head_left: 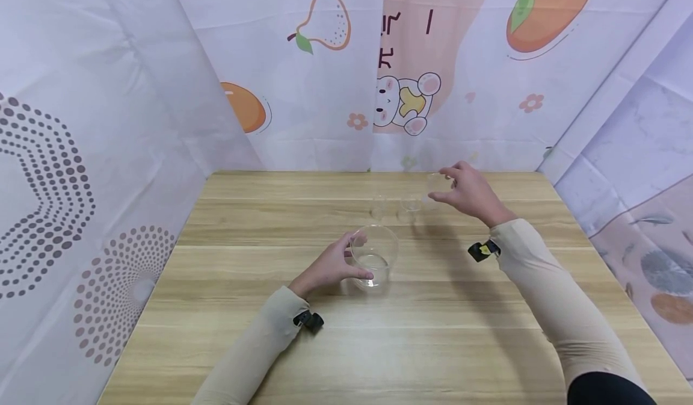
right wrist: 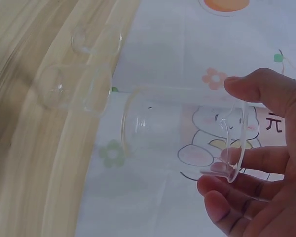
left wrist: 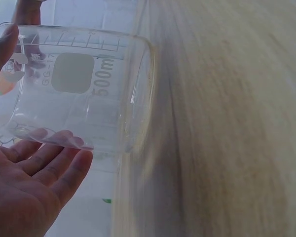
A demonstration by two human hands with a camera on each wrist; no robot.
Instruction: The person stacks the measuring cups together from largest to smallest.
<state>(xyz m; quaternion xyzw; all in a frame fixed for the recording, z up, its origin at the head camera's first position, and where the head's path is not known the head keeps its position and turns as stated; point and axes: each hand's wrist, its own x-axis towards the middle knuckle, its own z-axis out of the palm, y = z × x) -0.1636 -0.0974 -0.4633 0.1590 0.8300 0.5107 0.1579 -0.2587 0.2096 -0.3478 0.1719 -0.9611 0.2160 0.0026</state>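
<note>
My left hand (head_left: 337,265) holds a large clear glass beaker (head_left: 383,251) near the middle of the table, thumb on one side and fingers on the other. In the left wrist view, this beaker (left wrist: 74,74) carries a 500 ml marking and a scale. At the back right, my right hand (head_left: 472,195) grips a smaller clear beaker (right wrist: 163,123) near its rim, with the thumb opposite the fingers. Left of that hand, a small beaker (head_left: 410,203) and a smaller one (head_left: 378,205) stand side by side on the table.
The wood-grain table (head_left: 243,309) ends at a printed curtain (head_left: 314,92) along the back. More patterned cloth (head_left: 108,182) hangs at the left, and another sheet (head_left: 649,212) at the right. Small black devices (head_left: 310,321) sit on both wrists.
</note>
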